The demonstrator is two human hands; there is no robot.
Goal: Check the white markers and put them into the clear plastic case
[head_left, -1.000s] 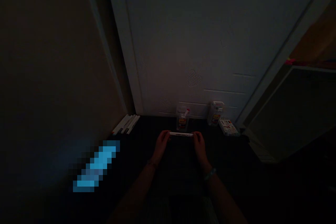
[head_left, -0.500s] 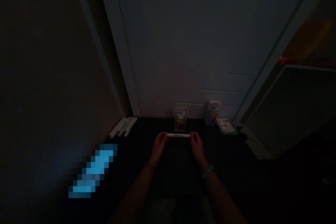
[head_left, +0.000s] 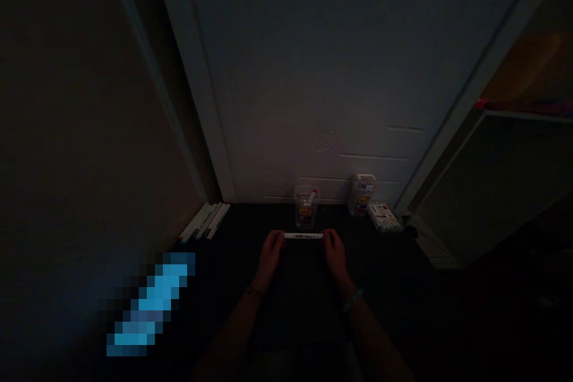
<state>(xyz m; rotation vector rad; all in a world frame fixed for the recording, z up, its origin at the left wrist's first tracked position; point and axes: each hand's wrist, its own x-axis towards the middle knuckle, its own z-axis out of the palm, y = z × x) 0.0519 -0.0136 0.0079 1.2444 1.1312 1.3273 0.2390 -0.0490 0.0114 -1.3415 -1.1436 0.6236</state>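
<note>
A white marker (head_left: 303,236) with dark printing lies level between my two hands, above the dark tabletop (head_left: 295,298). My left hand (head_left: 271,249) pinches its left end, and my right hand (head_left: 333,249) pinches the right end. Just beyond the marker stands a clear plastic case (head_left: 306,215) with an orange-and-dark label; one red-tipped marker (head_left: 313,194) leans inside it. The light is dim, so the print on the marker cannot be read.
Several white markers (head_left: 206,221) lie together at the back left. At the back right stand another clear case (head_left: 360,197) and a flat pack of markers (head_left: 384,216). A blurred-out bright blue screen (head_left: 152,304) is at left. A white panel (head_left: 286,71) with embossed hearts rises behind.
The view has shifted slightly, so everything on the table sits a little lower in the picture. Both hands keep hold of the same marker.
</note>
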